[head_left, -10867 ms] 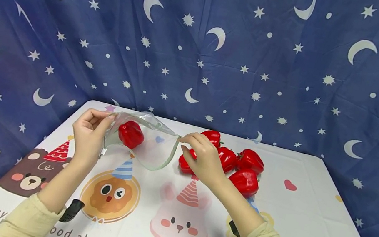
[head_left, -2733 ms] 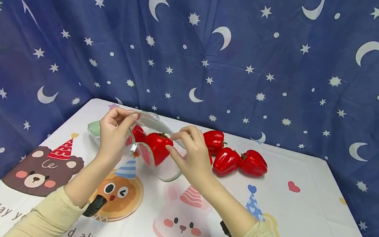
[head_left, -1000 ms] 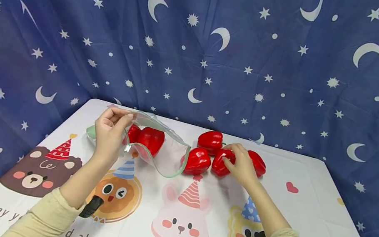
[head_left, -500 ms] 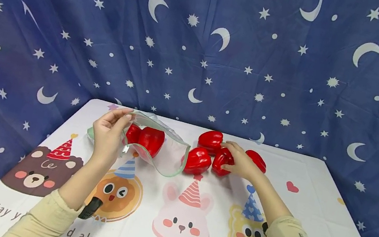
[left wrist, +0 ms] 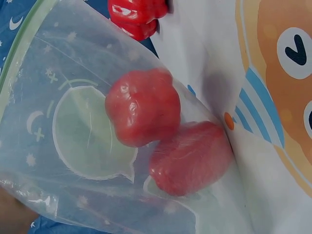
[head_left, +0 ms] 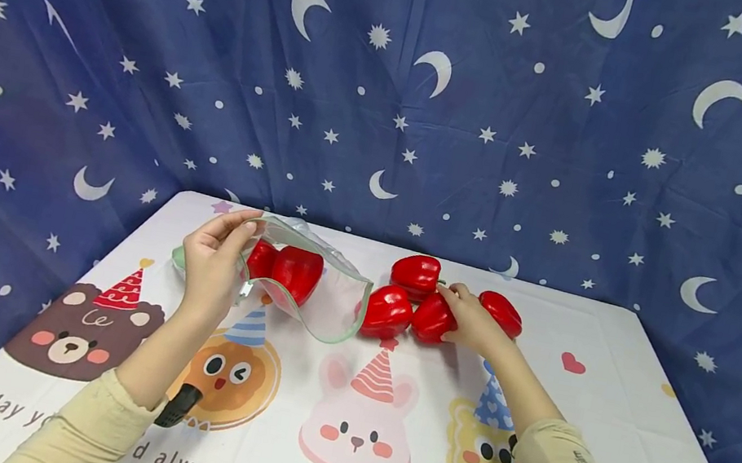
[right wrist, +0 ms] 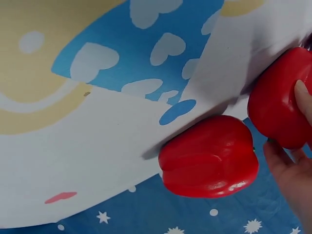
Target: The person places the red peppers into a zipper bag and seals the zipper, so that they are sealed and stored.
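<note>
In the head view, the left hand (head_left: 215, 258) pinches the edge of a clear bag (head_left: 340, 313) at the ten o'clock corner of its green-edged mouth, which gapes. A small zip slider (head_left: 246, 289) shows between eight and nine o'clock on that mouth. Inside lie two bell peppers: a larger-looking red pepper (head_left: 296, 275) and, at its nine o'clock, a partly hidden pepper (head_left: 261, 258). Off at the bag's three o'clock, the right hand (head_left: 472, 322) grips a third pepper (head_left: 432, 318) on the bench (head_left: 621, 416). Around that gripped one, a loose pepper (head_left: 386, 313) lies at nine o'clock beside the bag's rim, a stemmed pepper (head_left: 415, 274) at eleven, and a far pepper (head_left: 501, 312) between two and three, beyond the hand. A starry blue curtain (head_left: 403, 47) hangs at twelve o'clock.

In the left wrist view, both bagged peppers show through the film, one between four and five o'clock of the other and seemingly touching it. A further pepper is at twelve o'clock, outside the bag.

In the right wrist view, the right hand enters at four o'clock, its thumb (right wrist: 303, 100) on the gripped pepper. Another pepper lies at that one's eight o'clock, just beside it.
</note>
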Demonstrator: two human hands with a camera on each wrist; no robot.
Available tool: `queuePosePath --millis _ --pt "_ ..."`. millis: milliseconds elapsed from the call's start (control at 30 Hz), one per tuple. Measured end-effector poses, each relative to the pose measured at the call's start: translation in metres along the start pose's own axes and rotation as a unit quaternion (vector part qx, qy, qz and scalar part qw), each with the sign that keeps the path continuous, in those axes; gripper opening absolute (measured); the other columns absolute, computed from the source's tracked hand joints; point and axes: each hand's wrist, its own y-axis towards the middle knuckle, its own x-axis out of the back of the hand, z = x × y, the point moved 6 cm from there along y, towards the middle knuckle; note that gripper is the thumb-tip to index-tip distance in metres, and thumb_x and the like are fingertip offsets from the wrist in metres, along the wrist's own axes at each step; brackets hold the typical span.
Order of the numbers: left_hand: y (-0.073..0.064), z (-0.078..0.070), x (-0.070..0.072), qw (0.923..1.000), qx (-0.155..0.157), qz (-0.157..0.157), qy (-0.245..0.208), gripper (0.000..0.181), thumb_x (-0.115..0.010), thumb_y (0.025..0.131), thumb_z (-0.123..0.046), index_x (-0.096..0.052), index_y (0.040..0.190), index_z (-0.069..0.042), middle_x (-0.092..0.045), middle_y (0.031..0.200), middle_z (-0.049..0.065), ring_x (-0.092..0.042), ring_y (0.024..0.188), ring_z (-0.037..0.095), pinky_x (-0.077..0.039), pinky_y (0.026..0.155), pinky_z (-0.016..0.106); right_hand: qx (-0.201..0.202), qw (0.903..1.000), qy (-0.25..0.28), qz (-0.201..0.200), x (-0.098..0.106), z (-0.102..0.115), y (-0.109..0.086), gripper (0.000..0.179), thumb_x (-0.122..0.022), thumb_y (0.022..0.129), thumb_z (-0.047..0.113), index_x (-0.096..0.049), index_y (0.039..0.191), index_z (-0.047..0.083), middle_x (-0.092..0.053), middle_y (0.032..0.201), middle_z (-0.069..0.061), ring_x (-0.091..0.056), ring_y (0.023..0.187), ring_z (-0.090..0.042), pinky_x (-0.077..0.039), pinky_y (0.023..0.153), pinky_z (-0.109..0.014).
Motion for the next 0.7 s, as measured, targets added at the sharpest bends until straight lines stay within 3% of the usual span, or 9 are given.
queuePosePath --millis 300,700 --pt "0.002 -0.001 0.002 1.0000 -0.002 -0.005 0.006 0.022 -0.053 0.090 0.003 -0.072 0.089 -0.009 -0.071 0.079 -0.006 -0.067 0.077 0.005 -0.054 0.078 0.015 0.010 0.9984 -0.042 -0.036 0.002 -0.002 -0.002 0.076 -0.084 0.067 0.013 -0.047 0.131 0.001 -0.051 0.125 -0.022 -0.049 0.116 -0.041 -0.047 0.093 -0.058" --pt "0.001 0.001 0.002 1.0000 0.000 -0.003 0.002 0.022 -0.053 0.091 0.003 -0.071 0.089 -0.008 -0.071 0.083 -0.003 -0.067 0.077 0.006 -0.054 0.078 0.015 -0.004 0.9986 0.000 -0.054 0.000 -0.008 -0.012 0.078 -0.084 0.068 0.019 -0.042 0.133 0.005 -0.053 0.127 -0.019 -0.050 0.117 -0.037 -0.051 0.089 -0.054"
